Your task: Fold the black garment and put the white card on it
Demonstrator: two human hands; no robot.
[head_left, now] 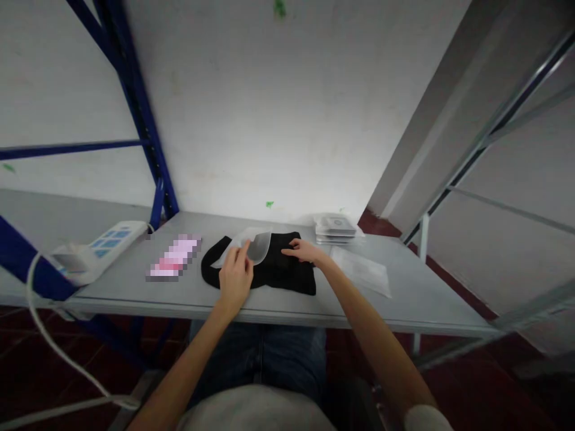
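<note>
A black cloth item (278, 272) with a strap loop on its left lies on the grey table (417, 299). My left hand (236, 275) pinches a clear, pale plastic piece (251, 244) and holds it over the cloth's upper left part. My right hand (305, 251) rests flat on the cloth's upper right edge, fingers apart, pressing it down.
A clear plastic bag (362, 270) lies right of the cloth. A stack of packaged items (335, 228) stands at the back by the wall. A blurred pink item (173, 258) and a white power strip (96, 248) with its cable lie to the left. Blue shelf posts (144, 126) rise at left.
</note>
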